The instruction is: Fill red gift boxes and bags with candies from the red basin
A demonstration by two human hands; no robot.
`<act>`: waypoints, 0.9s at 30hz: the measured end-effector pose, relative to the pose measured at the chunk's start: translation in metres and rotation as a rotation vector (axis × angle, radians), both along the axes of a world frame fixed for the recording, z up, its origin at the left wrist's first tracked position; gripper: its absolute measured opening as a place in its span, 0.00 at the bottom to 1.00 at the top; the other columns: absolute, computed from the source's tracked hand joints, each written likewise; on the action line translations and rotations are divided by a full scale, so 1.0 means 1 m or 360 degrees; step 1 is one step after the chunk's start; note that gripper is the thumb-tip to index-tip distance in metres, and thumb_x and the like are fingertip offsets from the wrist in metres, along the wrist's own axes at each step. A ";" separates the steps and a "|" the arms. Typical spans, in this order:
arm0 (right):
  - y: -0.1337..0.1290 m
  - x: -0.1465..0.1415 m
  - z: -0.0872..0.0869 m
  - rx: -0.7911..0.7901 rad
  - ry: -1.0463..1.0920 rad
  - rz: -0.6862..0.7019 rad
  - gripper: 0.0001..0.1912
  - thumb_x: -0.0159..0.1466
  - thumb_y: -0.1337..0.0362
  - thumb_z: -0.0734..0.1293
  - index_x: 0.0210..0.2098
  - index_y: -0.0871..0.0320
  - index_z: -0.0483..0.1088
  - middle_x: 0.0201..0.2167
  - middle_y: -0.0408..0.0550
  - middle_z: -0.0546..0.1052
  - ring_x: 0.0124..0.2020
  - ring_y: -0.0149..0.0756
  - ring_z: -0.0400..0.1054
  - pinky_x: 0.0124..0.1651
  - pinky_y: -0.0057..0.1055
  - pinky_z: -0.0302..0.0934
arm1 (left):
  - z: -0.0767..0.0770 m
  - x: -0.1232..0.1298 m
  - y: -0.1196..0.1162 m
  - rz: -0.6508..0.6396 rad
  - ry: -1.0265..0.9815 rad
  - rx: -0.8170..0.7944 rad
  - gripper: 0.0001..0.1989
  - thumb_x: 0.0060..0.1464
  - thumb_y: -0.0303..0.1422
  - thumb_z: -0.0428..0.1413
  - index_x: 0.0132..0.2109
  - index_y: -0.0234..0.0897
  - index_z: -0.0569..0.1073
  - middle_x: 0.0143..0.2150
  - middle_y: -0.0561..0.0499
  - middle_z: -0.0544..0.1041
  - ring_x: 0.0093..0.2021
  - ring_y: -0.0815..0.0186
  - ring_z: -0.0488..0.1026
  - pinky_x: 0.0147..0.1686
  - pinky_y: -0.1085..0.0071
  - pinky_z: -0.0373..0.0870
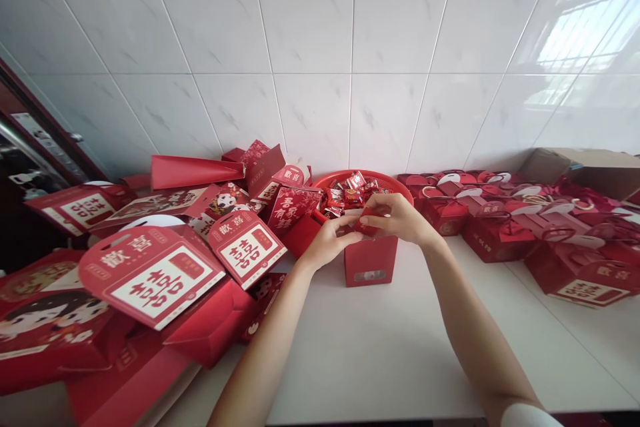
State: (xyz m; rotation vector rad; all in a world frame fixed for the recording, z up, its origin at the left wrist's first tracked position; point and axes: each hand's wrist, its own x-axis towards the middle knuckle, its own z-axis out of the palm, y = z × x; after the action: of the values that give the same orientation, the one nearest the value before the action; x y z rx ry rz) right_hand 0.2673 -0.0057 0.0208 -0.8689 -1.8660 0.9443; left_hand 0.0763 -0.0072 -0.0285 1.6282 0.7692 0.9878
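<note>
So both hands are busy at the top of one little red box (369, 265), which stands upright on the worktop (350, 347) right in front of the person, with the small window low on its front facing this way. Right hand (400, 217) looks to have its fingers pinched on a red piece (370, 219) at the box's mouth, but honestly can't tell if that's a flap or something loose. Left hand (327, 240) is at the near left of the top, thumb and fingers spread apart, and I can't tell whether they're gripping an edge or just resting there. Just behind sits a red basket (400, 187) of wrapped sweets (353, 195). My guess is the step in hand is either loading the box or sorting out its top. Either way, I'd say the next move calls for the left fingers steadying the mouth while the right ones work gently, since thin card probably creases easily. Bigger printed boxes (167, 273) are heaped on the left, and handled boxes (500, 237) crowd the right.
</note>
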 end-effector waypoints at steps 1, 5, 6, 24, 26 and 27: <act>0.000 0.001 0.000 -0.0041 -0.0020 0.0042 0.11 0.58 0.59 0.73 0.26 0.57 0.72 0.23 0.43 0.74 0.25 0.32 0.67 0.26 0.27 0.61 | 0.000 0.000 0.000 -0.0021 -0.0022 0.0000 0.19 0.53 0.34 0.60 0.53 0.40 0.79 0.55 0.46 0.79 0.61 0.52 0.70 0.57 0.59 0.68; 0.001 0.005 -0.001 0.0029 -0.0164 0.0079 0.07 0.59 0.61 0.72 0.27 0.57 0.76 0.24 0.43 0.76 0.26 0.32 0.69 0.26 0.27 0.62 | -0.002 0.000 0.001 -0.0020 -0.0040 -0.0015 0.19 0.54 0.34 0.60 0.53 0.40 0.79 0.56 0.46 0.79 0.58 0.52 0.73 0.56 0.57 0.69; 0.001 0.006 -0.001 0.0041 -0.0211 0.0087 0.05 0.59 0.62 0.72 0.29 0.57 0.78 0.24 0.44 0.77 0.26 0.33 0.70 0.27 0.27 0.63 | -0.002 0.000 0.001 -0.0019 -0.0035 -0.0018 0.19 0.54 0.34 0.60 0.53 0.40 0.79 0.56 0.46 0.79 0.58 0.52 0.73 0.56 0.57 0.69; 0.003 0.052 0.004 -0.0146 -0.0201 0.0065 0.40 0.55 0.52 0.77 0.64 0.48 0.64 0.54 0.54 0.76 0.58 0.53 0.69 0.57 0.52 0.67 | 0.003 0.001 0.007 0.0429 -0.0273 0.0322 0.16 0.48 0.33 0.64 0.46 0.37 0.81 0.52 0.45 0.81 0.58 0.51 0.74 0.61 0.52 0.67; 0.001 0.047 0.006 -0.0236 -0.0044 0.0219 0.37 0.58 0.52 0.75 0.64 0.47 0.64 0.53 0.53 0.77 0.54 0.51 0.72 0.53 0.50 0.70 | 0.010 0.003 0.007 0.0449 -0.0419 0.0394 0.22 0.49 0.34 0.64 0.53 0.39 0.77 0.56 0.44 0.79 0.59 0.52 0.73 0.59 0.55 0.69; 0.000 0.044 0.007 -0.0259 0.0050 0.0280 0.35 0.59 0.52 0.74 0.64 0.47 0.64 0.52 0.52 0.78 0.52 0.50 0.74 0.50 0.48 0.72 | 0.014 0.004 0.006 0.0456 -0.0475 0.0412 0.25 0.49 0.34 0.64 0.56 0.40 0.74 0.58 0.44 0.77 0.59 0.52 0.73 0.58 0.56 0.71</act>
State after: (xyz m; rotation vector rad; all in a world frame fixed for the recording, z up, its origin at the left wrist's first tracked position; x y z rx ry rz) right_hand 0.3110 -0.0053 0.0279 -0.7890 -1.8809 1.2254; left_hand 0.0801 -0.0012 -0.0148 1.5615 0.7022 1.5505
